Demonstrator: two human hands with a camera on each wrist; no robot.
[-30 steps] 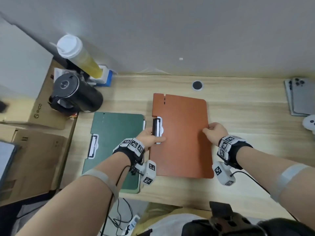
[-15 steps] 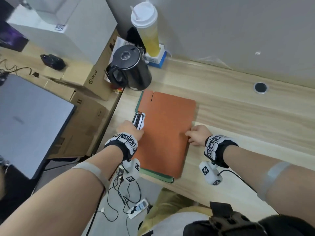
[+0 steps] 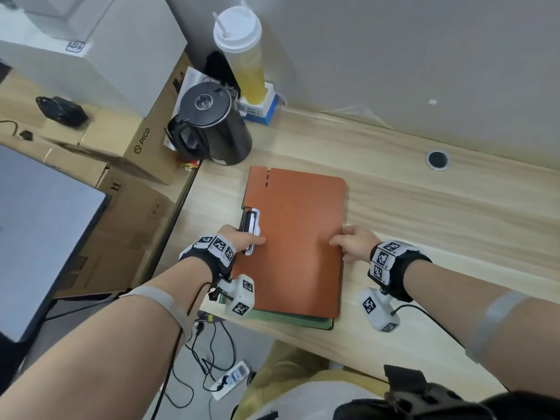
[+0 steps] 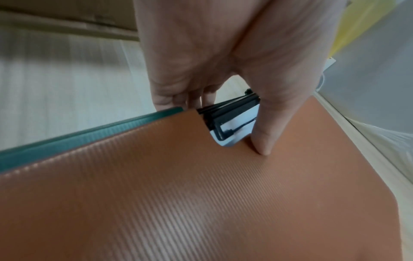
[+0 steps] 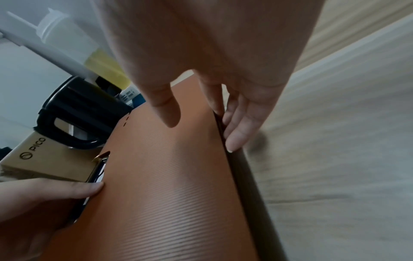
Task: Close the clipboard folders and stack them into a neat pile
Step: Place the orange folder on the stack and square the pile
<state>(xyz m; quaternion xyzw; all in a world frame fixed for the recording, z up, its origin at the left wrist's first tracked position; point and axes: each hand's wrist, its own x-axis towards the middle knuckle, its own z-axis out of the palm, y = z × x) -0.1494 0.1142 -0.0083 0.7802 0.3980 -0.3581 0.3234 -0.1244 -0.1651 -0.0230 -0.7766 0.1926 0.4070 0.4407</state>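
A closed orange clipboard folder [image 3: 297, 247] lies on top of a closed green one [image 3: 303, 321], whose edge shows only along the front and the left [image 4: 89, 130]. My left hand [image 3: 244, 239] grips the orange folder's left edge by the black clip [image 3: 250, 221]. Its thumb [image 4: 263, 141] presses the cover, and its fingers curl down past the edge. My right hand [image 3: 353, 242] holds the right edge, with the thumb [image 5: 166, 109] on the cover and the fingers [image 5: 236, 130] curled along the side.
A black kettle [image 3: 209, 125] stands just behind the folders. Behind it a cup of yellow drink [image 3: 242, 53] rests on a blue and white box [image 3: 257, 107]. Cardboard boxes [image 3: 127, 147] flank the desk's left edge. A cable grommet [image 3: 437, 159] sits at the back right of the wooden desk [image 3: 439, 222].
Both hands have carried the orange folder left from the desk's middle onto the green folder, which lay beside it before. The head view has turned left with them.
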